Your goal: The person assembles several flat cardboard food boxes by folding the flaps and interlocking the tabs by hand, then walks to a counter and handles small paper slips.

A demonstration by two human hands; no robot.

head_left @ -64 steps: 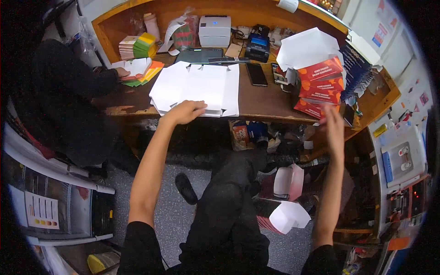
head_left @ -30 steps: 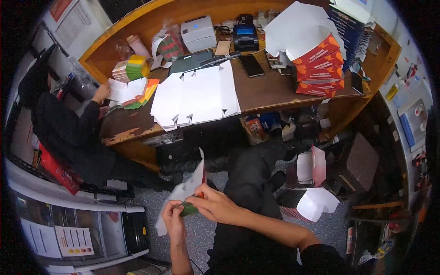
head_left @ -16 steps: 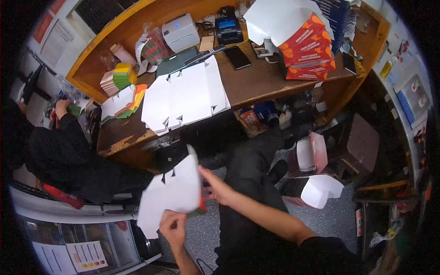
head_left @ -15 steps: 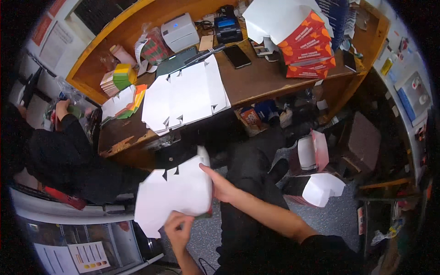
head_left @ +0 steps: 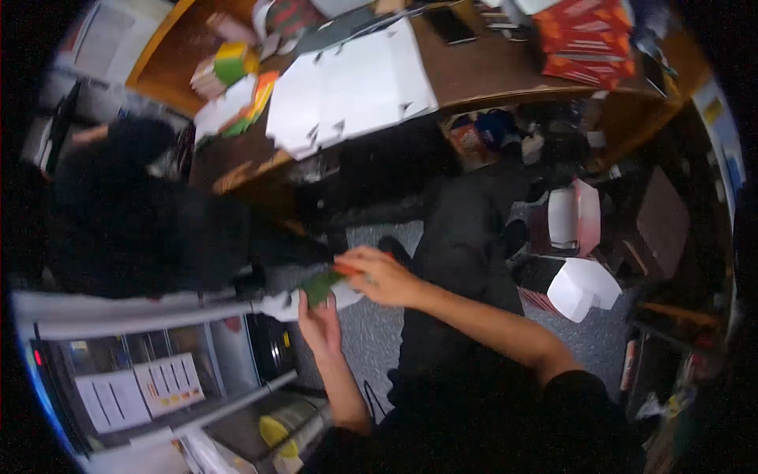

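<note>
Though blur softens my view, left hand point(head_left: 320, 322) and right hand point(head_left: 383, 278) grip the card point(head_left: 320, 286), left of frame centre; I judge this a folding step, next needing a firm crease.

A black phone point(head_left: 450, 25) is laid on the table point(head_left: 489, 71), under which a blue item point(head_left: 496, 126) is stowed. Two printed sheets point(head_left: 113, 399) are displayed on a pale-framed cabinet point(head_left: 229, 347); a black-clad co-worker point(head_left: 158, 213) is seen above.

No legible text, blurred print on red cartons point(head_left: 587, 41), white sheets point(head_left: 113, 400)
</note>
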